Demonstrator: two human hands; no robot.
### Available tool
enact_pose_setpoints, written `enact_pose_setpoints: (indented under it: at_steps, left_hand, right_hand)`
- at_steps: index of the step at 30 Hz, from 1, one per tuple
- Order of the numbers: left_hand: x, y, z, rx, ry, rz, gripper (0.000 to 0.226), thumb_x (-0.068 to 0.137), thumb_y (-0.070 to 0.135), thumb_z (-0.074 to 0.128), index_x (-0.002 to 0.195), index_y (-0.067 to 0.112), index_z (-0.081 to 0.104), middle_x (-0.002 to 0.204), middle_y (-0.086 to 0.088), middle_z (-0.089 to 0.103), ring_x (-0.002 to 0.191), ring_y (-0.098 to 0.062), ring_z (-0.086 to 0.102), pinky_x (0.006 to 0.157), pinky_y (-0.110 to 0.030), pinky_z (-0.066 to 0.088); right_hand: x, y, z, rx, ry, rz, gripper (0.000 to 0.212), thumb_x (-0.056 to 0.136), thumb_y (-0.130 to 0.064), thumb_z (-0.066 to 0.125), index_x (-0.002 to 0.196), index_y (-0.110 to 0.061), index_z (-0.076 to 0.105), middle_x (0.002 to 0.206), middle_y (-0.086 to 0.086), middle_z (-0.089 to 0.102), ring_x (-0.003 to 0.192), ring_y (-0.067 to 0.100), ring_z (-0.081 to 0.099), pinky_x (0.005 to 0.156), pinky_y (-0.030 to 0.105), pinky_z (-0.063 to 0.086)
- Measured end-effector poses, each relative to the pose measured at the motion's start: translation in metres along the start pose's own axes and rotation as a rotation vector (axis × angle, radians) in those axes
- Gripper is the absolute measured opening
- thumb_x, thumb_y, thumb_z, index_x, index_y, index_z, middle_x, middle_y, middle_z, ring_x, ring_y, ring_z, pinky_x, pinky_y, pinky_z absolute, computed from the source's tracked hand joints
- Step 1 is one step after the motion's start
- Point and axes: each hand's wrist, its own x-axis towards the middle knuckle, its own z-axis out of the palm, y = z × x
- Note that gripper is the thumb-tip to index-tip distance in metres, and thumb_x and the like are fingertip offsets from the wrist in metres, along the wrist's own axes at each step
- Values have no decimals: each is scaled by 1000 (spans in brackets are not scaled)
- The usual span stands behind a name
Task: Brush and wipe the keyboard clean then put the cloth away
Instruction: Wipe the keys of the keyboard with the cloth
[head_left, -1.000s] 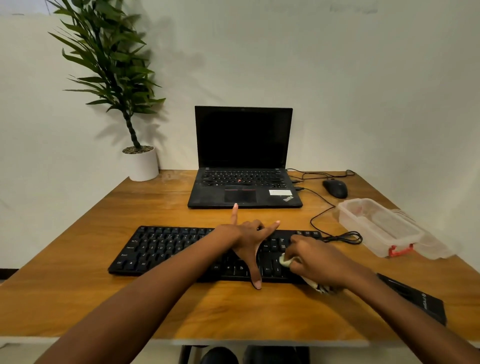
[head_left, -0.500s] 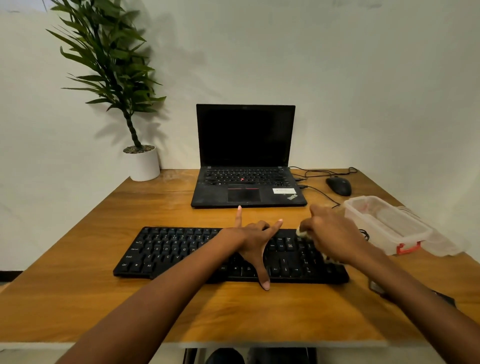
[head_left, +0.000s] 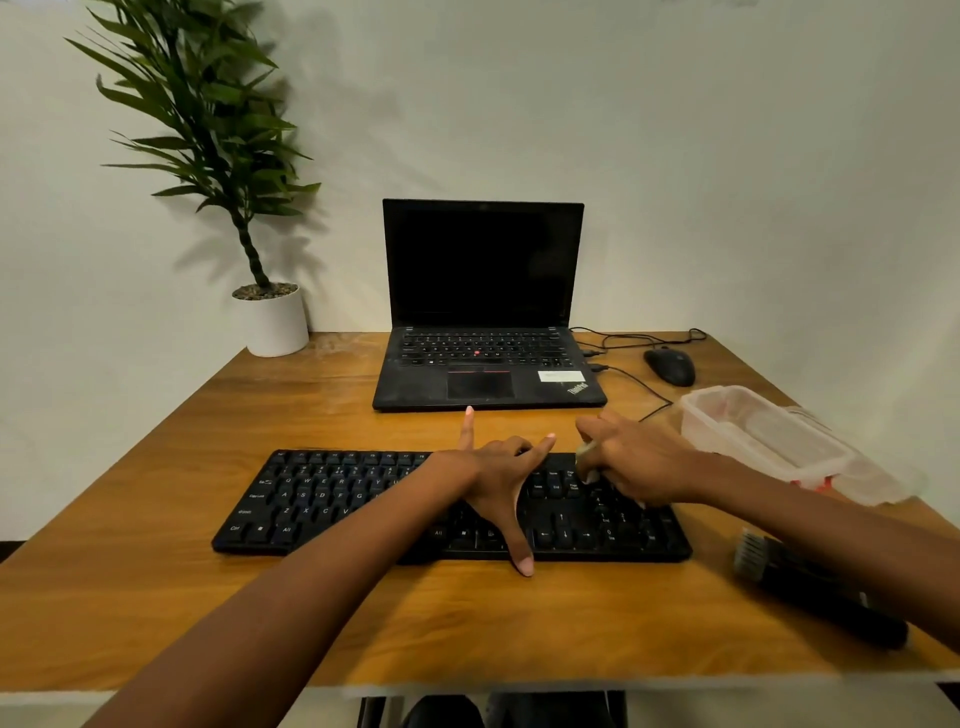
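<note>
A black keyboard (head_left: 332, 499) lies across the near half of the wooden desk (head_left: 156, 597). My left hand (head_left: 501, 480) rests spread on its middle, thumb over the front edge, fingers apart and holding nothing. My right hand (head_left: 636, 462) is on the keyboard's far right corner, closed around a pale cloth (head_left: 586, 453), of which only a small bit shows by the thumb. A black brush (head_left: 810, 587) with grey bristles lies on the desk to the right of the keyboard, partly under my right forearm.
An open black laptop (head_left: 483, 364) stands behind the keyboard. A clear plastic box (head_left: 763, 436) with its lid beside it sits at the right. A black mouse (head_left: 669, 365) and cables lie behind it. A potted plant (head_left: 270, 322) stands at the back left.
My right hand with the cloth has moved from the keyboard's front right edge up to its far right corner. The left hand has stayed spread on the keys. The view shifted slightly.
</note>
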Motion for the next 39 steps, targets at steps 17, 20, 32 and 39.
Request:
enact_pose_setpoints:
  at_steps: [17,20,32,39]
  left_hand:
    - [-4,0,2,-16,5,11,137,60,68,72,144,26,-27,159,-1,3,146,-23,1,95,-68,-29]
    - [-7,0,1,-48,14,15,136,62,66,72,143,28,-29,159,-1,0,146,-23,-3,94,-67,-31]
    - [-30,-23,13,-145,72,-39,135,64,64,72,132,35,-41,159,-3,2,146,-23,-4,88,-63,-36]
    - [-27,-25,16,-127,95,-36,138,63,67,71,136,27,-39,158,-3,7,146,-23,0,83,-58,-39]
  right_hand:
    - [0,-10,-1,168,-52,-31,27,94,-14,44,116,-13,60,105,-1,40,93,7,36,76,19,34]
    - [-4,-3,-11,319,-138,-67,27,93,-8,44,110,-13,64,102,1,45,92,6,39,80,21,33]
    - [40,-14,-22,359,65,5,24,96,-16,42,107,-18,63,97,-1,38,94,12,38,82,29,37]
    - [44,-35,-10,325,11,-81,25,95,-11,42,111,-11,61,87,-8,32,90,7,32,75,20,24]
